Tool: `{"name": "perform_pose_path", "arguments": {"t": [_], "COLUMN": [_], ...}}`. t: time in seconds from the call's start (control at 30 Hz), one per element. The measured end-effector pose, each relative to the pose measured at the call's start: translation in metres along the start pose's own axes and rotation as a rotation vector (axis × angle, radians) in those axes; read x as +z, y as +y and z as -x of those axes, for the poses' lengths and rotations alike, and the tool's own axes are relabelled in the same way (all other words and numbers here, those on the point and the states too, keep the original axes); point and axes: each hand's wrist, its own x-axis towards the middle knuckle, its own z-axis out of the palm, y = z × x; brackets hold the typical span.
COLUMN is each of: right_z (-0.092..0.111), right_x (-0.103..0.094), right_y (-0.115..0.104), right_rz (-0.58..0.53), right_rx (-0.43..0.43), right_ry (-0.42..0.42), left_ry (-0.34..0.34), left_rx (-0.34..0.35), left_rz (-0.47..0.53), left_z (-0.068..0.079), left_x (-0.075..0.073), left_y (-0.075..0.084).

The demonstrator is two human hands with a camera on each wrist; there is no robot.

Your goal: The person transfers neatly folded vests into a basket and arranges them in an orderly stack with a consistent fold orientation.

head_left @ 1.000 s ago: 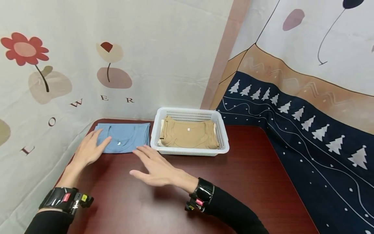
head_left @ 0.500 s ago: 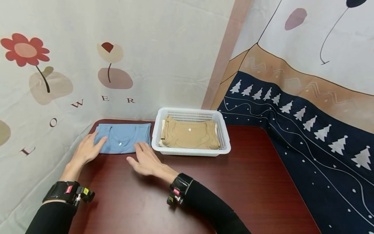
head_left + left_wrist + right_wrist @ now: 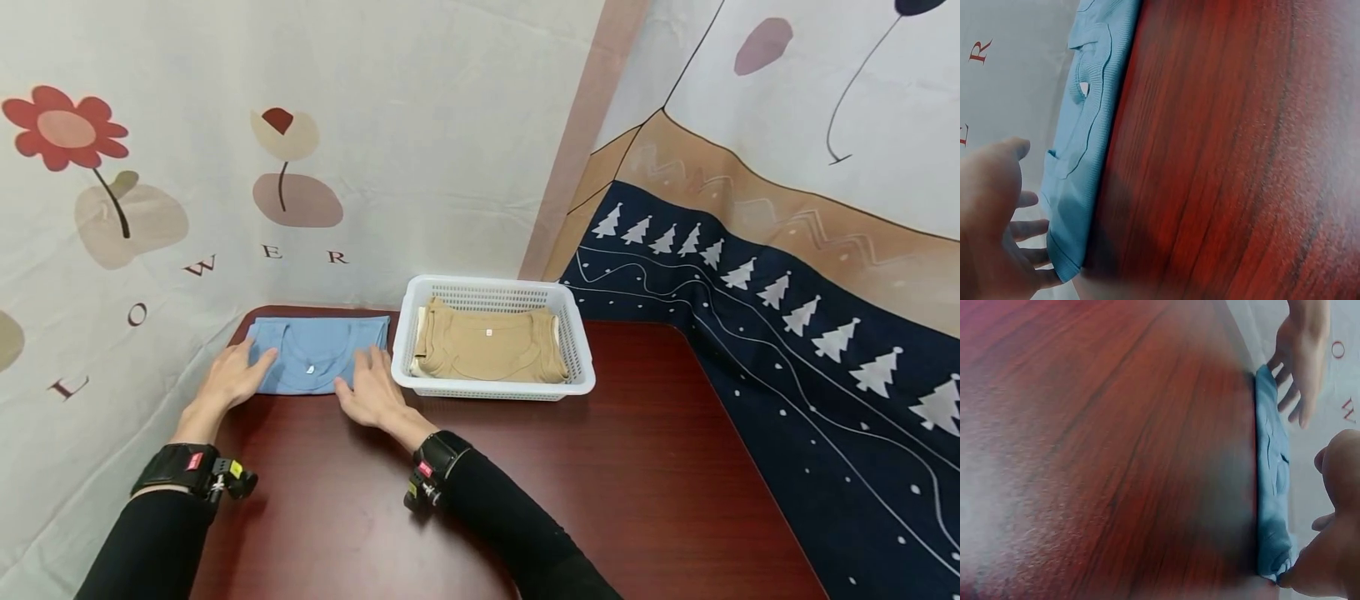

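A folded light blue knit top (image 3: 318, 337) with a round neckline and a small white tag lies at the table's back left. My left hand (image 3: 228, 381) is at its left edge; in the left wrist view the fingertips of that hand (image 3: 991, 206) meet the fabric's end, thumb raised. Over the near right corner is my right hand (image 3: 369, 393), fingers spread onto the cloth. The right wrist view has a fingertip of the right hand (image 3: 1335, 550) at the fabric's corner, with the left hand (image 3: 1302, 362) at the far end. Neither hand is curled round the top.
Close to the right of the blue top stands a white plastic basket (image 3: 495, 388) with perforated sides. Inside lies a folded tan top (image 3: 491, 346) over white fabric. The dark red-brown table (image 3: 600, 467) backs onto a printed cloth (image 3: 450, 167).
My right hand has moved left and forward from the table's middle onto the blue top's right corner. The left hand has shifted slightly and settled at the left edge. The top stays put.
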Motion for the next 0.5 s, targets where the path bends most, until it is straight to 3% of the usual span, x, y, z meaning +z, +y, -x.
{"name": "perform_pose_path", "arguments": {"t": [0.13, 0.3, 0.5], "right_z": [-0.0046, -0.0067, -0.0075], "right_x": [-0.0004, -0.0027, -0.0018], "right_y": [-0.0009, -0.0034, -0.0042], "right_rz": [-0.060, -0.160, -0.174], "right_rx": [0.063, 0.124, 0.163], "right_ry": [0.005, 0.025, 0.038], "left_ry": [-0.018, 0.010, 0.051], "left_rx": [-0.031, -0.061, -0.147], "left_rz": [-0.022, -0.058, -0.033], "left_z": [-0.0001, -0.0023, 0.0017], "left_x": [-0.0031, -0.0053, -0.0068], "left_y": [0.0037, 0.0033, 0.0054]}}
